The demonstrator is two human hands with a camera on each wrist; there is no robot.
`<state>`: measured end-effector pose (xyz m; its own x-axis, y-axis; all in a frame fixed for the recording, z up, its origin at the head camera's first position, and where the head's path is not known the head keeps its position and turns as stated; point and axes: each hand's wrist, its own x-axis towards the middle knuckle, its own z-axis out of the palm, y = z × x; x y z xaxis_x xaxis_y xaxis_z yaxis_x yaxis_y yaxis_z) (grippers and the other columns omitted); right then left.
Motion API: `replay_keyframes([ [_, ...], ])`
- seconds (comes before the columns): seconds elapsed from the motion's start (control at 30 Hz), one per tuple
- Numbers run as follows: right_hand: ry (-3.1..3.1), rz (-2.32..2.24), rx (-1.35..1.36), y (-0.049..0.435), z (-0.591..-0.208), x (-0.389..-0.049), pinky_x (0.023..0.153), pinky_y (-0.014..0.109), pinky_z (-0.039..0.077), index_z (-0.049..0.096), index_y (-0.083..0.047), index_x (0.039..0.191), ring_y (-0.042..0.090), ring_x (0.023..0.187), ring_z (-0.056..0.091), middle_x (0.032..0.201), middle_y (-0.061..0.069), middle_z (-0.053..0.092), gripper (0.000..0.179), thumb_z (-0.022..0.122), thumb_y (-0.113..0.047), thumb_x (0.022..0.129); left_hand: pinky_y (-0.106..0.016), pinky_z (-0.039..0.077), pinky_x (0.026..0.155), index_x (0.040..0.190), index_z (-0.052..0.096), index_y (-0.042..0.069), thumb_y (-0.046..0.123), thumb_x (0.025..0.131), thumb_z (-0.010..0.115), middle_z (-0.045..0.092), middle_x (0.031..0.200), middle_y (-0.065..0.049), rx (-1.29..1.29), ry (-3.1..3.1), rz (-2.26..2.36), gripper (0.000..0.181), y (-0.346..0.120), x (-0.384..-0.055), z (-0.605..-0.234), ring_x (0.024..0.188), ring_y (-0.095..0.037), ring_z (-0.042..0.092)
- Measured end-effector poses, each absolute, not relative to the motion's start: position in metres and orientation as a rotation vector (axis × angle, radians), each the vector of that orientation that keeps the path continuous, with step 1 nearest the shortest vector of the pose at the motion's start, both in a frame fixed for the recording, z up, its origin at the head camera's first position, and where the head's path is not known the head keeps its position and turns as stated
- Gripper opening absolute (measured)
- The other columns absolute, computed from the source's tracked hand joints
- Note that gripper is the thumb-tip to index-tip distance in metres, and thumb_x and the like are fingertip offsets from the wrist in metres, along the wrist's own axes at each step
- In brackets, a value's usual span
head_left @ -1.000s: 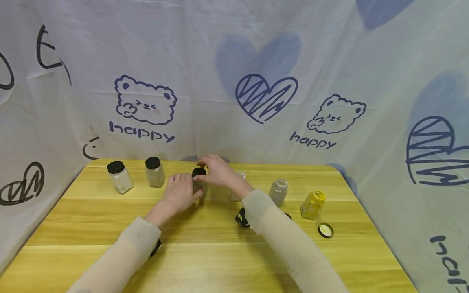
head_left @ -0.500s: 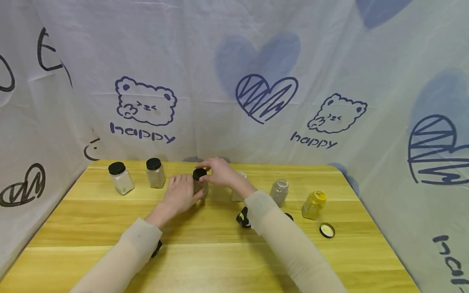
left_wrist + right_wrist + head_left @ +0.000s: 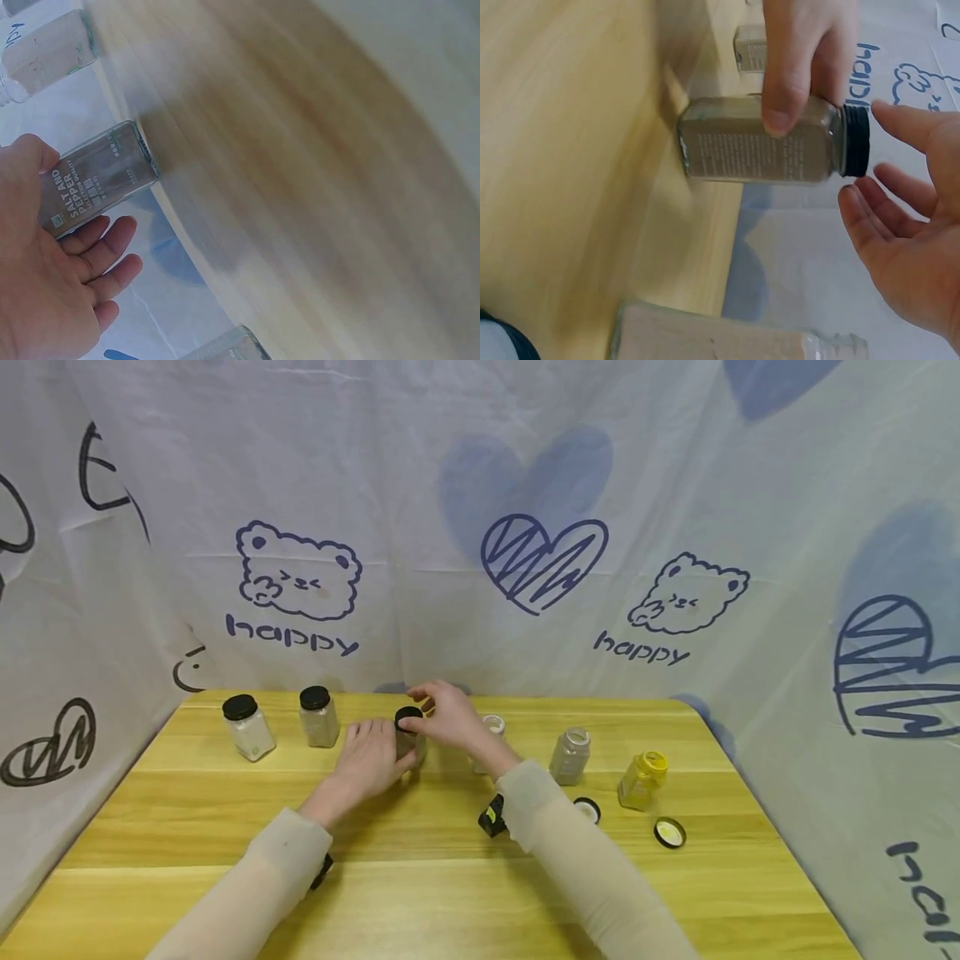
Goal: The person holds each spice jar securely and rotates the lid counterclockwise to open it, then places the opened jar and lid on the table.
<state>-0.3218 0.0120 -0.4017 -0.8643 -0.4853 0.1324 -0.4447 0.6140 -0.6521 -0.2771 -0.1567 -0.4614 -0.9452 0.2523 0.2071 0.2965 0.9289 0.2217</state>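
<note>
A square glass spice jar (image 3: 742,142) with greyish-brown contents stands upright near the table's back edge. My left hand (image 3: 365,756) holds its body, thumb on one side and fingers on the other; "SALT AND PEPPER" is printed on the glass in the left wrist view. Around the jar's black screw lid (image 3: 856,141) are the thumb and fingertips of my right hand (image 3: 450,718), which pinch it at its edge. From the head, my hands hide much of the jar.
Two black-lidded jars, one white-filled (image 3: 253,737) and one greyish (image 3: 320,727), stand left. To the right are lidless jars: a partly hidden one (image 3: 492,724), a greyish one (image 3: 570,758) and a yellow one (image 3: 637,782). Two lids (image 3: 587,810) (image 3: 670,832) lie upturned before them.
My right hand and forearm have shifted slightly at the lid, uncovering more of the upturned lid beside the sleeve. My left hand keeps its hold on the jar.
</note>
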Motion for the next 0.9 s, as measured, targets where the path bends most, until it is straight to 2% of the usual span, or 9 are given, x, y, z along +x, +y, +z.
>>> replay_keyframes([
  [0.27, 2.785, -1.177, -0.724, 0.007, -0.412, -0.32, 0.088, 0.029, 0.055, 0.067, -0.003, 0.133, 0.025, 0.108, 0.065, 0.124, 0.01, 0.064, 0.049, 0.081, -0.029, 0.094, -0.053, 0.035, 0.099, 0.117, 0.058, -0.005, 0.042, 0.103, 0.062, 0.06, 0.108, -0.02, -0.411, -2.906, -0.383, 0.05, -0.156, -0.277, -0.463, 0.11, -0.04, 0.054],
  [0.5, 2.697, -1.286, -0.699, 0.01, -0.417, -0.317, 0.087, 0.03, 0.057, 0.065, -0.007, 0.139, 0.026, 0.111, 0.067, 0.133, 0.012, 0.064, 0.045, 0.076, -0.021, 0.098, -0.053, 0.035, 0.099, 0.115, 0.058, -0.006, 0.042, 0.102, 0.061, 0.06, 0.107, -0.02, -0.408, -2.904, -0.377, 0.05, -0.156, -0.277, -0.462, 0.11, -0.04, 0.055],
  [0.67, 2.605, -1.358, -0.699, 0.013, -0.417, -0.315, 0.089, 0.034, 0.058, 0.061, -0.01, 0.146, 0.032, 0.114, 0.068, 0.141, 0.015, 0.062, 0.049, 0.071, -0.014, 0.098, -0.052, 0.035, 0.098, 0.114, 0.057, -0.007, 0.041, 0.101, 0.062, 0.06, 0.107, -0.021, -0.404, -2.903, -0.377, 0.05, -0.156, -0.277, -0.459, 0.111, -0.04, 0.055],
  [0.77, 2.608, -1.371, -0.697, 0.013, -0.419, -0.314, 0.092, 0.035, 0.057, 0.059, -0.011, 0.147, 0.032, 0.119, 0.065, 0.145, 0.014, 0.058, 0.052, 0.073, -0.015, 0.097, -0.053, 0.034, 0.099, 0.115, 0.057, -0.007, 0.042, 0.102, 0.062, 0.06, 0.108, -0.021, -0.404, -2.916, -0.376, 0.051, -0.156, -0.277, -0.458, 0.111, -0.041, 0.054],
  [0.9, 2.633, -1.431, -0.659, 0.011, -0.423, -0.313, 0.091, 0.034, 0.057, 0.062, -0.008, 0.142, 0.031, 0.117, 0.064, 0.14, 0.013, 0.057, 0.052, 0.079, -0.019, 0.094, -0.054, 0.034, 0.101, 0.117, 0.057, -0.007, 0.043, 0.102, 0.062, 0.06, 0.111, -0.021, -0.401, -2.93, -0.378, 0.052, -0.156, -0.278, -0.461, 0.113, -0.041, 0.054],
])
